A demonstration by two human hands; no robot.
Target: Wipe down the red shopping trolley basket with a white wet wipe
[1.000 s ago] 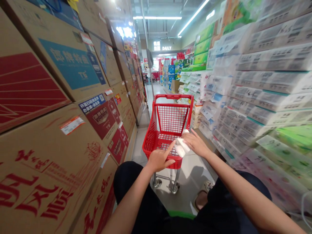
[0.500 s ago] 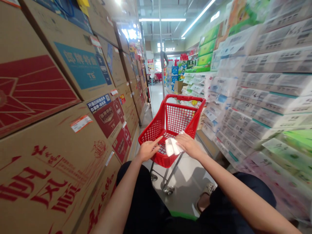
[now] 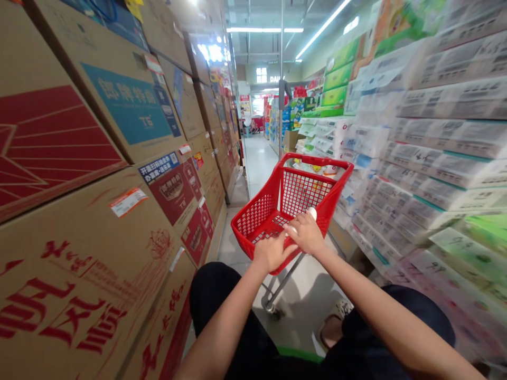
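A red shopping cart (image 3: 257, 216) with a lattice basket stands in front of my knees. My right hand (image 3: 306, 232) is over the basket, closed around a white cloth or tissue (image 3: 312, 212). Most of that white piece is hidden under the hand; a small end shows past the fingers. Beside it, above the near rim of the basket, my left hand (image 3: 272, 253) reaches toward the right hand's fingertips. Its thumb stretches out apart from the fingers, which are partly hidden. Whether the left hand touches the white piece or the rim, I cannot tell.
Stacked cardboard cartons (image 3: 158, 184) line the left side. Wrapped paper packs (image 3: 431, 153) with handwritten prices are piled high on the right. A metal pole (image 3: 281, 53) with a grey handle stands behind the cart. The tiled aisle (image 3: 261, 155) runs on between shelves.
My left hand has moved right, close to my right hand. The white piece, spread below the right hand before, is now mostly covered. The cart sits slightly farther right in view.
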